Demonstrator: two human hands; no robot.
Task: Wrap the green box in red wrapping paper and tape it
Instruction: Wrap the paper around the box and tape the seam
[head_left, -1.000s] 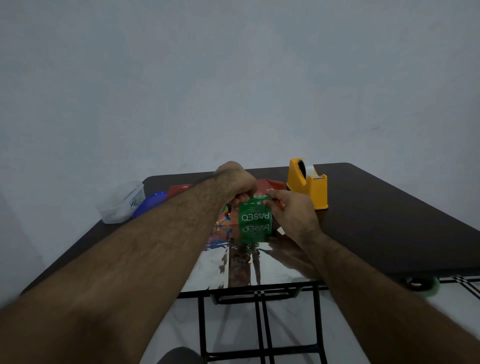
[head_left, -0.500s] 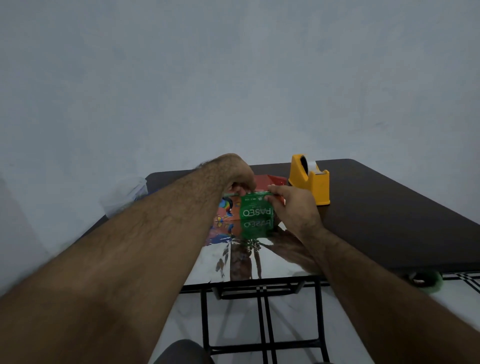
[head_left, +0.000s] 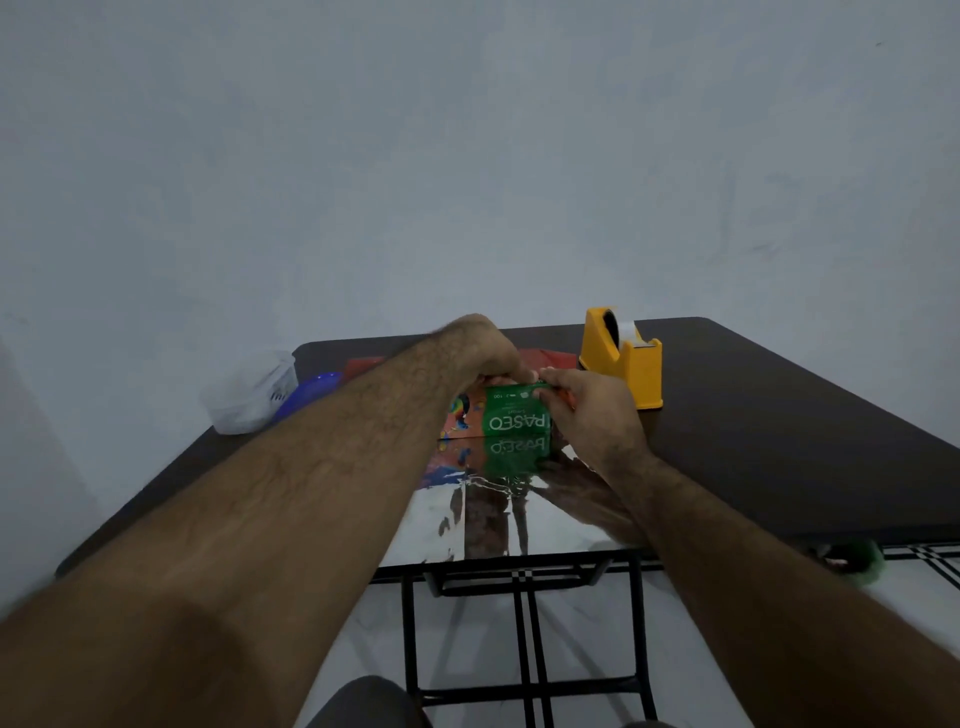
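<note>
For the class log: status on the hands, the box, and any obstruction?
Left hand and right hand grip the green box. Box on the shiny sheet, unwrapped. Nothing in the way.

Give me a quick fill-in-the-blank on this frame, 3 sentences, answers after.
1. The box held by the left hand and right hand is coloured ____.
2. The tape dispenser on the table is coloured ____.
3. The box stands on wrapping paper whose upturned side near the person looks ____.

Missing words: green; yellow; silver
</note>
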